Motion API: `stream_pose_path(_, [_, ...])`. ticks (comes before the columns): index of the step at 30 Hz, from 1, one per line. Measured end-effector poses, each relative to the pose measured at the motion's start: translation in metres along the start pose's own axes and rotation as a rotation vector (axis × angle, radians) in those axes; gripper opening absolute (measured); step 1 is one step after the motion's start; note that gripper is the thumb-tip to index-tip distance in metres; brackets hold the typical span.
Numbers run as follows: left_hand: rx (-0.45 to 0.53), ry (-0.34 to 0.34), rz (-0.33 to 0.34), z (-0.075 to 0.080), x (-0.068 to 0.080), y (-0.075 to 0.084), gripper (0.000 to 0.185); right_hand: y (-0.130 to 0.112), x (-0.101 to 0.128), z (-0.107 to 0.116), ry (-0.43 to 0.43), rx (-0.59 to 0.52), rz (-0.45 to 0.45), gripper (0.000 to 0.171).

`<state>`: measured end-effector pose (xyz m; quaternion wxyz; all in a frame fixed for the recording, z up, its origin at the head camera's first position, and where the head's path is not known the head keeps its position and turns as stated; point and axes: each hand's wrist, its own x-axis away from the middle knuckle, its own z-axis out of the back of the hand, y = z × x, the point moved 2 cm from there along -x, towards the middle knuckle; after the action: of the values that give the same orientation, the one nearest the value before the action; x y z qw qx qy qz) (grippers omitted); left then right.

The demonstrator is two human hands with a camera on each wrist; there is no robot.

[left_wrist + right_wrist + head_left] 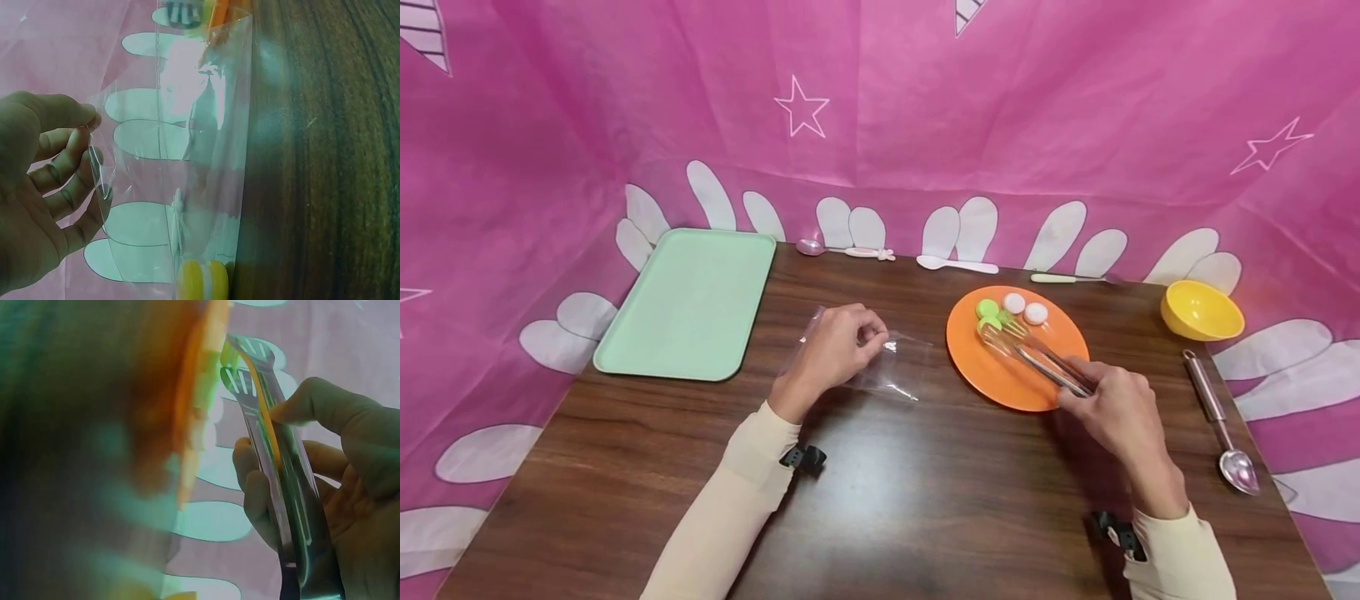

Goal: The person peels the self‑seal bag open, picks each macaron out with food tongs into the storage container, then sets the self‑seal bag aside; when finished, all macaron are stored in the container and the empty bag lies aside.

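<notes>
On the wooden table, my left hand (867, 336) pinches the edge of a clear plastic bag (891, 369). In the left wrist view the thumb and fingers (87, 134) hold the bag (187, 156) open. My right hand (1093, 390) grips metal tongs (1037, 358) over an orange plate (1000, 379). The tong tips lie against two green balls (988, 315), and two white balls (1025, 308) sit just behind them. In the right wrist view the fingers (325, 412) wrap the tongs (275, 462) beside the blurred plate rim (194, 412).
A mint green tray (692, 300) lies at the back left. A yellow bowl (1201, 310) and a metal scoop (1221, 425) are at the right. Three small spoons (957, 264) line the back edge. Pink cloth walls surround the table.
</notes>
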<state>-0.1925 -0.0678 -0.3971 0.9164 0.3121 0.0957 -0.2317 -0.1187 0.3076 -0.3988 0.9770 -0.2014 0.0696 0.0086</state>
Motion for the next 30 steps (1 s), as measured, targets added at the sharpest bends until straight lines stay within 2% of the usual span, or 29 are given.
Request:
stream_pose_path(5, [0.001,-0.003,0.004,-0.001,0.0,0.0,0.007,0.003,-0.002,-0.011,-0.044,0.005,-0.035,0.051])
stream_pose_path(9, [-0.007,0.002,-0.001,-0.001,0.0,0.0,0.008,-0.004,0.003,-0.007,-0.014,-0.014,-0.026,0.057])
stream_pose_path(13, [-0.016,-0.001,-0.008,-0.002,-0.001,-0.001,0.008,-0.021,0.013,0.003,0.017,-0.078,0.086,0.052])
stream_pose_path(16, [-0.014,-0.002,-0.006,-0.002,-0.001,-0.001,0.008,-0.038,0.019,0.005,-0.027,-0.127,0.204,0.046])
stream_pose_path(19, [-0.007,-0.001,-0.009,-0.002,-0.001,-0.001,0.007,-0.055,0.02,-0.004,-0.099,-0.149,0.269,0.041])
stream_pose_path(24, [-0.006,-0.014,-0.019,-0.001,-0.001,0.0,0.005,-0.076,0.01,-0.032,-0.192,-0.16,0.278,0.036])
stream_pose_path(30, [0.017,-0.043,-0.031,0.001,0.0,0.004,0.005,-0.102,-0.009,-0.059,-0.19,-0.163,0.306,0.04])
